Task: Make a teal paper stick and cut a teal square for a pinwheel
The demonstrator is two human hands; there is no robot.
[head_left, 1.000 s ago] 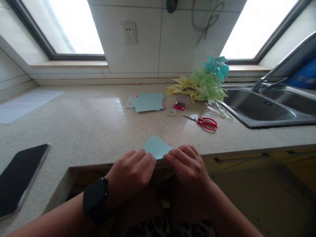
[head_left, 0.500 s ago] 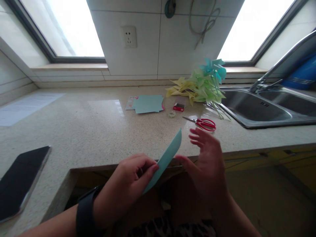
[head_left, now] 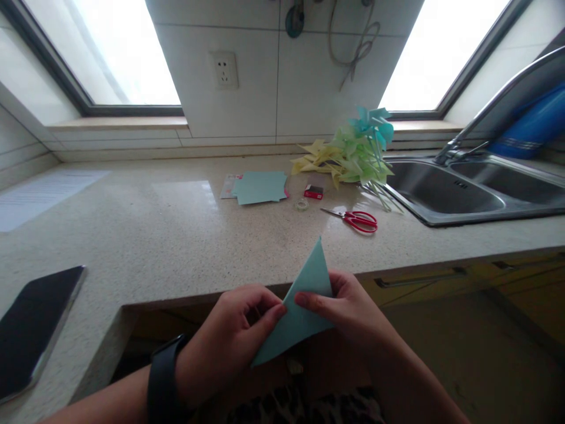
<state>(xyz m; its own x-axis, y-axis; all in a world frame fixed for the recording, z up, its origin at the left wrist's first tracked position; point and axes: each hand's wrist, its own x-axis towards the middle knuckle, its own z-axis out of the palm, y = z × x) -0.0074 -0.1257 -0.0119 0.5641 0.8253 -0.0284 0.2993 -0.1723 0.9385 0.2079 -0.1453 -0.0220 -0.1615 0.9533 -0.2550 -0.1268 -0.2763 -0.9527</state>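
- Your left hand (head_left: 229, 335) pinched the folded paper (head_left: 304, 306) at its left edge, grip clamped on it.
- Your right hand (head_left: 353, 312) clamped the paper's right side.
- The paper stood tilted, held just off the counter (head_left: 176, 235) edge.
- Scissors (head_left: 357, 219) lay well beyond, near the sink (head_left: 441, 194).

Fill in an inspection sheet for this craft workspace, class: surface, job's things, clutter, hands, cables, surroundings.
Surface: speckled countertop.
Job's things: folded teal paper, held off the counter edge.
Clutter: teal paper stack, red scissors, tape roll, red box, paper pinwheels, dark tablet.
Hands: left hand and right hand both pinch the paper.
Cables: cord hanging on wall.
Surroundings: sink, faucet, socket.
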